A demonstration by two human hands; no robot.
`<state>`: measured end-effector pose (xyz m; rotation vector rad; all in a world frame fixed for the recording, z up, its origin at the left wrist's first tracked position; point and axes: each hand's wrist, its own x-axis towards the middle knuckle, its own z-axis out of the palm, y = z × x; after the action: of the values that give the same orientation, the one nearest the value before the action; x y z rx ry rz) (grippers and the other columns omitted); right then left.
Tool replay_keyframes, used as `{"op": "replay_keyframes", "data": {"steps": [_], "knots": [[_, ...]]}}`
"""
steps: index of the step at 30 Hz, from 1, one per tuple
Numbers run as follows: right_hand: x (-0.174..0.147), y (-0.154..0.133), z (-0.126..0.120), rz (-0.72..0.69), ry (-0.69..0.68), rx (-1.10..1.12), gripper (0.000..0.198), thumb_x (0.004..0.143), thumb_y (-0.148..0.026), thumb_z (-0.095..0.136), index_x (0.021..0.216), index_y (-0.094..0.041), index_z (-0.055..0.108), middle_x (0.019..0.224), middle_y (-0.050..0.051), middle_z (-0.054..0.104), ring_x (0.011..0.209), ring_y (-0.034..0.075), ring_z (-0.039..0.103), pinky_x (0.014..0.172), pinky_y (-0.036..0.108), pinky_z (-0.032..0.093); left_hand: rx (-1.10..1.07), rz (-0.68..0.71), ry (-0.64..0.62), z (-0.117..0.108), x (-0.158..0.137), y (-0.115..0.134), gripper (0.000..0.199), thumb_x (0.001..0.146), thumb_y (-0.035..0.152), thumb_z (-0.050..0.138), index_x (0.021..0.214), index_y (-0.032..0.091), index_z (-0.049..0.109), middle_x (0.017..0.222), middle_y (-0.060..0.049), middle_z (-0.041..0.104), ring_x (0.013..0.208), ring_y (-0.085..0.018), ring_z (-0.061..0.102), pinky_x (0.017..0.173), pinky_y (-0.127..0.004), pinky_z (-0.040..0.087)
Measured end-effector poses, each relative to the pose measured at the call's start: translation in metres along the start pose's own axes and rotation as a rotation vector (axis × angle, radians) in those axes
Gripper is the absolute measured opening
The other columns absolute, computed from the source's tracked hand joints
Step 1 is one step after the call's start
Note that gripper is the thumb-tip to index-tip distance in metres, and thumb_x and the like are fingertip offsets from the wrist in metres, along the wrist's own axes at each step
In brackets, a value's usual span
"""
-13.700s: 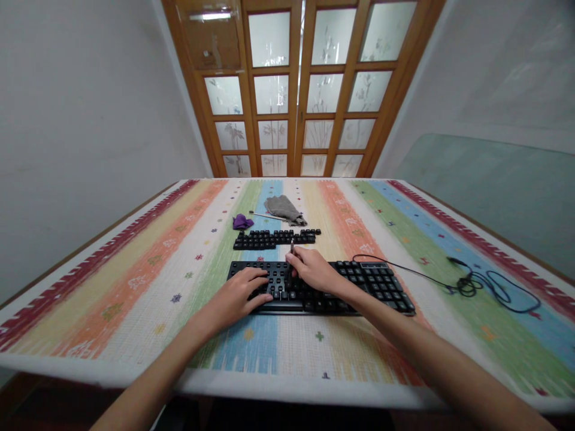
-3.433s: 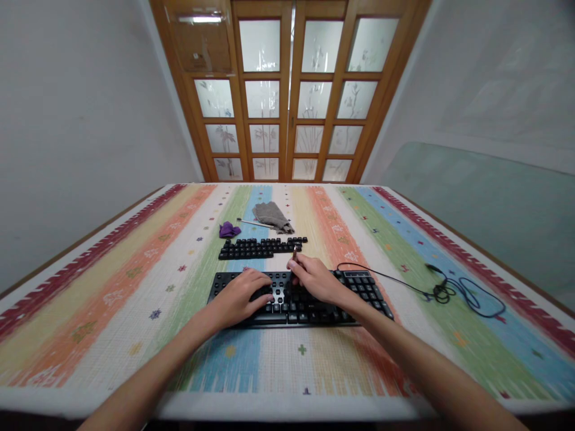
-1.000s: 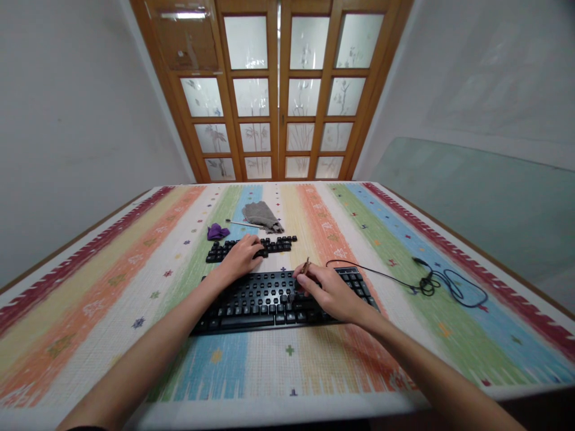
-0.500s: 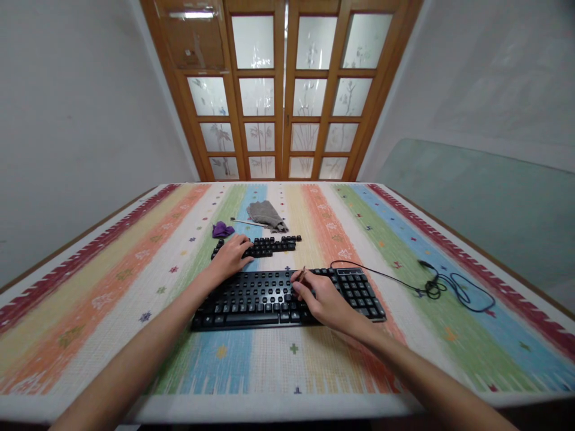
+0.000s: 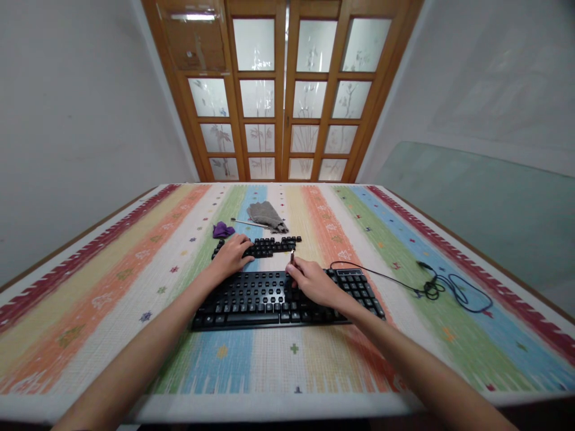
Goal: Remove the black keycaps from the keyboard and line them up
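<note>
A black keyboard (image 5: 256, 318) lies near the front of the table, and bare key stems show over much of its left and middle part. Loose black keycaps (image 5: 274, 244) are set out in rows behind it. My left hand (image 5: 231, 254) rests over the left end of those rows, its thumb apart from the fingers; nothing shows in its grasp. Above the keyboard's middle, my right hand (image 5: 312, 280) pinches a slim, short tool (image 5: 292, 257) that points up and away; its lower end is hidden by the fingers.
Behind the keycaps lie a crumpled purple cloth (image 5: 223, 230), a grey cloth (image 5: 266, 214) and a thin stick (image 5: 247, 222) with a dark end. The keyboard's cable (image 5: 433, 287) is coiled at the right. A striped cloth (image 5: 135, 335) covers the table.
My right hand has shifted a little left and away from me, and the slim tool now stands more upright in it. The left hand stays in place.
</note>
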<state>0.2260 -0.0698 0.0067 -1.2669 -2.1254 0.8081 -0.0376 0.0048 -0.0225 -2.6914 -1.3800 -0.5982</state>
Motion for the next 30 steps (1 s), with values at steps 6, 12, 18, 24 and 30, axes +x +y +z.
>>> {"op": "replay_keyframes", "data": {"steps": [6,12,18,24,30], "knots": [[-0.002,0.005,-0.015,-0.038,0.059,0.189,0.027,0.099,-0.038,0.041,0.088,-0.017,0.055,0.069,0.001,0.062,0.062,0.016,0.059,0.061,0.027,0.043,-0.316,0.007,0.018,-0.015,-0.001,0.029,0.029,0.082,0.024,0.063,0.110,0.018,0.063,0.106,-0.008,0.063,0.101,-0.024,0.058,0.091,-0.042,0.048],[-0.009,-0.004,-0.025,-0.146,0.113,0.259,0.031,0.099,-0.043,0.039,0.096,-0.018,0.056,0.078,0.002,0.062,0.068,0.016,0.059,0.067,0.028,0.046,-1.020,0.026,-0.263,-0.025,-0.001,0.079,0.063,0.077,0.023,0.070,0.135,0.020,0.046,0.112,-0.011,0.066,0.103,-0.022,0.062,0.082,-0.035,0.051],[-0.015,-0.002,-0.028,-0.180,0.107,0.289,0.029,0.099,-0.041,0.041,0.099,-0.017,0.057,0.085,0.005,0.064,0.075,0.018,0.061,0.071,0.030,0.047,-1.385,-0.134,-0.311,-0.016,-0.002,0.100,0.063,0.073,0.028,0.079,0.128,0.019,0.052,0.091,-0.005,0.069,0.090,-0.018,0.066,0.085,-0.036,0.051],[-0.020,0.000,-0.029,-0.166,0.099,0.293,0.026,0.099,-0.039,0.042,0.096,-0.018,0.057,0.082,0.004,0.063,0.071,0.017,0.060,0.069,0.029,0.046,-1.258,-0.200,-0.276,-0.011,-0.004,0.100,0.047,0.068,0.036,0.083,0.106,0.015,0.064,0.088,-0.006,0.071,0.082,-0.017,0.067,0.079,-0.033,0.052],[-0.022,-0.003,-0.030,-0.147,0.143,0.217,0.022,0.098,-0.034,0.042,0.091,-0.018,0.055,0.075,0.002,0.061,0.069,0.017,0.059,0.068,0.029,0.044,-0.839,-0.031,-0.100,-0.023,-0.001,0.105,0.021,0.077,0.034,0.076,0.085,0.016,0.071,0.089,-0.005,0.069,0.079,-0.016,0.064,0.071,-0.027,0.051]]}}
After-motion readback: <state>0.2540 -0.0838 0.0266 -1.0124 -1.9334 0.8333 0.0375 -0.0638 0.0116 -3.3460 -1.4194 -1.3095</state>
